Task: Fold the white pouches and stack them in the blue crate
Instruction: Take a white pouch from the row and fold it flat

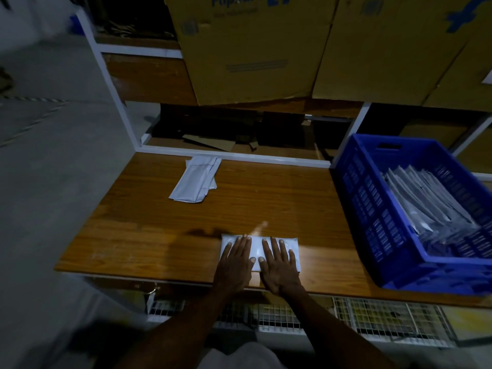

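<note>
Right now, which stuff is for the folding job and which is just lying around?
For the job: both hands, left hand and right hand, pressing flat on the white pouch; unfolded pouches; blue crate holding stacked pouches.
Lying around: cardboard boxes; cardboard scraps.

- The pouch (257,251) I am pressing is showing white.
- The crate (372,209) is showing blue.
- My desk (266,198) is showing brown woodgrain.
- The cartons (253,49) are showing tan with blue print.
</note>
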Demonstrator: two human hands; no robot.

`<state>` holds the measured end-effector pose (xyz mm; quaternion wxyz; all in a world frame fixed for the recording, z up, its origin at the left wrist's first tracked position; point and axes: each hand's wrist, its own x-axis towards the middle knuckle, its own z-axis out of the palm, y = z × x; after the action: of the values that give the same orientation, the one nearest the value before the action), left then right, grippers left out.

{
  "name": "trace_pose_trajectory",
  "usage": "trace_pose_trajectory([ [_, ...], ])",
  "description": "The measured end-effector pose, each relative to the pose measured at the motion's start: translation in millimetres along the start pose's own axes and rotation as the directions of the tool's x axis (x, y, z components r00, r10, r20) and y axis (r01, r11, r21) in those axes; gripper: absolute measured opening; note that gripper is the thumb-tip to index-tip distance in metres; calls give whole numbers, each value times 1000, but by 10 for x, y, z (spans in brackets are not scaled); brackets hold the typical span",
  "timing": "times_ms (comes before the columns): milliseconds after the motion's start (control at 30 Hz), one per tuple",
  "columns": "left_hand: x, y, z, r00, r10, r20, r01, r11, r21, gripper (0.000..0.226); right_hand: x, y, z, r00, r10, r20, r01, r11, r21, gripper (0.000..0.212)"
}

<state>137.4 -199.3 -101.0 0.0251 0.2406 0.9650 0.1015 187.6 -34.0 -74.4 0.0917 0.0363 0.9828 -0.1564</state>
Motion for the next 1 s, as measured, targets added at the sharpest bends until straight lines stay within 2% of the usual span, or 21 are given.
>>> trace_pose_trajectory([
  [433,27,27,2,997,-28,73,27,1000,11,72,83,3,-36,993,26,118,-22,999,-35,61],
  [733,36,45,-92,994,-20,104,17,999,31,67,107,-17,-150,978,29,207,-17,998,-61,64],
  [1000,207,-27,-388,982,29,184,-17,997,-70,64,233,-11,-489,978,-17,210,44,992,-122,62],
])
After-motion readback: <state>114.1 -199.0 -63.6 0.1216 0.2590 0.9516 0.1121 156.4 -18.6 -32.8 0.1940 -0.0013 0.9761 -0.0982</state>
